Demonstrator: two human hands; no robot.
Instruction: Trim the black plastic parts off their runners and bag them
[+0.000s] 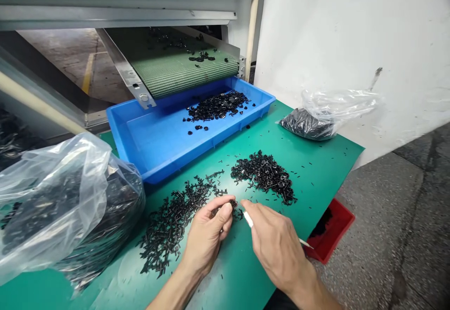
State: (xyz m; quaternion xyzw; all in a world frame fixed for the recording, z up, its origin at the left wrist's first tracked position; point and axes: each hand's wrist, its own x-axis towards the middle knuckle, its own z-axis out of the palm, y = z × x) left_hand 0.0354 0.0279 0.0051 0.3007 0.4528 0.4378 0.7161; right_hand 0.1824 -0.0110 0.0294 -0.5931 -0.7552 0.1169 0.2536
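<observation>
My left hand [210, 235] is closed, pinching a small black plastic part [233, 203] between thumb and fingertips. Close by on the right, my right hand [281, 246] curls around a slim white tool [248, 219], most of it hidden by the fingers. A thin pale tip shows past the far side of that hand; I cannot make out the tool's exact kind. Left of my hands lies a spread of black branched plastic pieces [176, 221]. Beyond my right hand is a heap of small black plastic parts [263, 174], with tiny black bits scattered round it.
A blue tray [158, 157] with black parts [220, 106] sits beneath the end of a green conveyor belt [190, 75]. Clear plastic bags of black parts stand left [101, 207] and back right [309, 123]. A red bin [337, 228] is below the green table's [316, 169] right edge.
</observation>
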